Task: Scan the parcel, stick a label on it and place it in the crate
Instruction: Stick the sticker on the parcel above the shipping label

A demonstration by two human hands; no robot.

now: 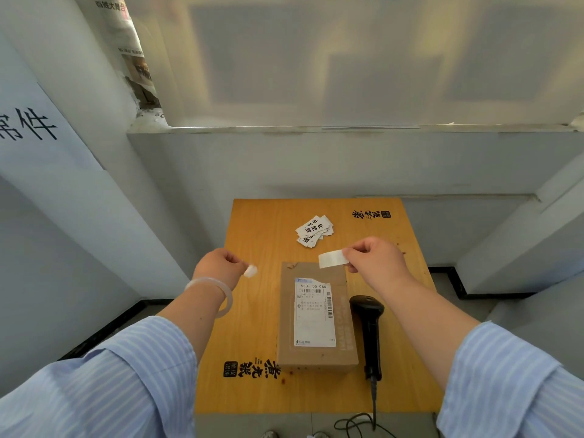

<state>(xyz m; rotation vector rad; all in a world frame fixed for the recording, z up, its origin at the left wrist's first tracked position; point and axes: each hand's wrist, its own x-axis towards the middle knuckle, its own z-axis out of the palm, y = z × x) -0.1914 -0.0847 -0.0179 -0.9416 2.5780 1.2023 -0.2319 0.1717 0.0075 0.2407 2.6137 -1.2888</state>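
A brown cardboard parcel point(316, 317) lies in the middle of the yellow wooden table point(252, 311), a white shipping slip with barcodes on its top. My right hand point(374, 260) pinches a blank-looking white label point(331, 258) just above the parcel's far end. My left hand point(222, 267) hovers left of the parcel, pinching a small crumpled white scrap of backing paper point(250, 271). A black barcode scanner point(368, 330) lies on the table against the parcel's right side. No crate is in view.
A loose pile of printed white labels point(314, 231) lies at the table's far middle. The scanner's cable point(363, 425) hangs off the near edge onto the floor. Grey walls close in at left, back and right.
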